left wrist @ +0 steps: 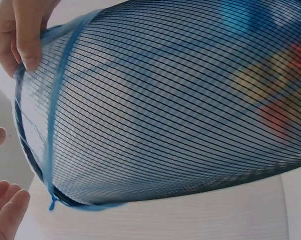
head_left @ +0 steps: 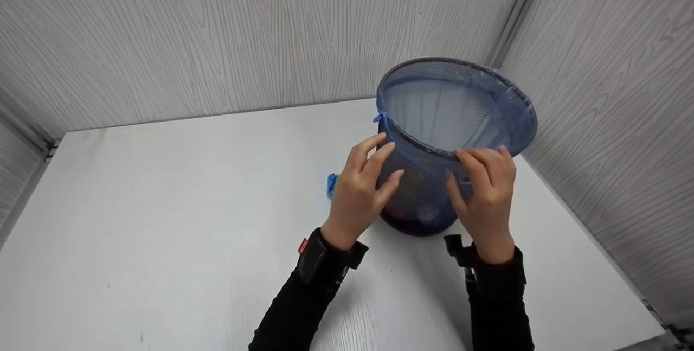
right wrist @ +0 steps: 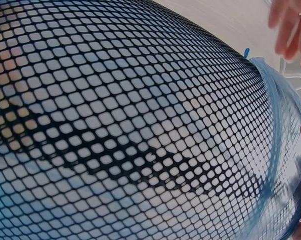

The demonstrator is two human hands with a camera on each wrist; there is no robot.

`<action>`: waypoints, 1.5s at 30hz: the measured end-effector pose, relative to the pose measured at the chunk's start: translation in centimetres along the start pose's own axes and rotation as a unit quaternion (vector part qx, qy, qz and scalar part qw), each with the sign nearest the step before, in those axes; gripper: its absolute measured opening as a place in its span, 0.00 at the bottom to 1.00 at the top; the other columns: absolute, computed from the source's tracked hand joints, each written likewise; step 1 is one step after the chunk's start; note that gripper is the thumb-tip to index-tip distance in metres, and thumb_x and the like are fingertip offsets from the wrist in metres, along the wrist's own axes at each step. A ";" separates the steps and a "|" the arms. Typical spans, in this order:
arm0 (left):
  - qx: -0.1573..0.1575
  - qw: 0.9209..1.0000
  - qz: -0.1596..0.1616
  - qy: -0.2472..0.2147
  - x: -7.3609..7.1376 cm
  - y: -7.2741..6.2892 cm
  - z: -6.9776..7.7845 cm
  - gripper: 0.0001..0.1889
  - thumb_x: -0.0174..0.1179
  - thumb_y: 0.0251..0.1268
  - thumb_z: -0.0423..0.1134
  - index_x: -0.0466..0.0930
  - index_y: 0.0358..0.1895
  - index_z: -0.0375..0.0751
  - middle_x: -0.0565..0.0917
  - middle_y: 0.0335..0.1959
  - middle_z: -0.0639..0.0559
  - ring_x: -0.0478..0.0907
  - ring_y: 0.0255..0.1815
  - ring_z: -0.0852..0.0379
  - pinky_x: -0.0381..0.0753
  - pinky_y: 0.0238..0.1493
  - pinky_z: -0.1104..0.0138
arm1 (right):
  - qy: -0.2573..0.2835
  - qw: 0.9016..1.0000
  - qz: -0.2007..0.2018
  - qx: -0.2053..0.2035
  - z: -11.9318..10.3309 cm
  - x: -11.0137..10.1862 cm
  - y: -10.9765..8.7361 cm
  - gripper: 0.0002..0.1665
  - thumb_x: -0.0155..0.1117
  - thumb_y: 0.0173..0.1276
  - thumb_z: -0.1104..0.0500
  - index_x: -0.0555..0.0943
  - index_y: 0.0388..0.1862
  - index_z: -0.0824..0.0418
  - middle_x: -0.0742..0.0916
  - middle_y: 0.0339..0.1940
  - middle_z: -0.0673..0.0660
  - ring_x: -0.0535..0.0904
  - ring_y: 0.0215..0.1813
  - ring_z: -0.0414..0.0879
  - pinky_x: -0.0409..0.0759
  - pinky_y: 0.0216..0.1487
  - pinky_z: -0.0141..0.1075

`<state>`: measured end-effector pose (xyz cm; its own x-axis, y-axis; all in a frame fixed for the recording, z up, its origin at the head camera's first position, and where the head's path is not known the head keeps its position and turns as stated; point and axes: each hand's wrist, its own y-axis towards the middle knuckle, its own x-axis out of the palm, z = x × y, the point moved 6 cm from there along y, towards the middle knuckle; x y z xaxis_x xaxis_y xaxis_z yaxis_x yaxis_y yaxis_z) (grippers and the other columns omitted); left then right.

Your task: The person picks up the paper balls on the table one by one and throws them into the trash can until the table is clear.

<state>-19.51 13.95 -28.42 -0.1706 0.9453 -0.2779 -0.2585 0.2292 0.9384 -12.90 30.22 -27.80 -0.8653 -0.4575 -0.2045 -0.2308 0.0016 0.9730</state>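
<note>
A black wire-mesh wastebasket (head_left: 420, 188) stands tilted on the table, lined with a translucent blue garbage bag (head_left: 434, 109) whose edge is folded over the rim. A small blue knot of the bag (head_left: 381, 117) sticks out at the rim's left. My right hand (head_left: 488, 191) pinches the bag at the near rim, fingertips over the edge and thumb outside. Beside the basket's left side is my left hand (head_left: 360, 188), fingers spread and slightly bent, holding nothing. Through the mesh, blurred red and yellow contents (left wrist: 275, 115) show at the basket's bottom.
A crumpled blue piece (head_left: 332, 184) lies on the white table (head_left: 179, 221), partly hidden behind my left hand. Grey wood-grain panels (head_left: 260, 36) rise behind the table and along its right side, close to the basket.
</note>
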 end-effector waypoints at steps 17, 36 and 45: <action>-0.271 0.930 -0.214 0.124 1.5 -7.5 -9.9 0.22 0.65 0.48 0.36 0.74 0.49 0.35 0.71 0.49 0.43 0.69 0.50 0.48 0.75 0.41 0.62 | -0.004 1.000 0.002 -0.006 0.1 0.2 0.2 0.12 0.60 0.53 0.63 0.78 0.37 0.68 0.79 0.35 0.62 0.72 0.40 0.57 0.58 0.56 0.54; -0.375 0.848 -0.360 0.100 4.5 -11.5 -13.9 0.29 0.66 0.47 0.39 0.70 0.56 0.36 0.66 0.59 0.38 0.61 0.59 0.42 0.70 0.49 0.53 | -0.002 1.000 0.000 -0.002 0.0 0.3 -0.1 0.12 0.61 0.53 0.63 0.78 0.37 0.68 0.79 0.35 0.61 0.72 0.39 0.56 0.57 0.56 0.54; -0.344 0.828 -0.432 0.101 5.5 -12.2 -13.7 0.33 0.66 0.47 0.42 0.67 0.59 0.39 0.65 0.60 0.39 0.56 0.62 0.38 0.68 0.50 0.49 | -0.009 1.000 -0.004 -0.001 0.2 0.2 -0.2 0.12 0.60 0.56 0.61 0.78 0.37 0.68 0.79 0.36 0.61 0.72 0.40 0.56 0.57 0.56 0.54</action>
<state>-30.37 13.19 -44.26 0.2232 0.4242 -0.8776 -0.8349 0.5479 0.0526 -13.10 30.36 -28.02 -0.8710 -0.4418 -0.2148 -0.2376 -0.0038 0.9713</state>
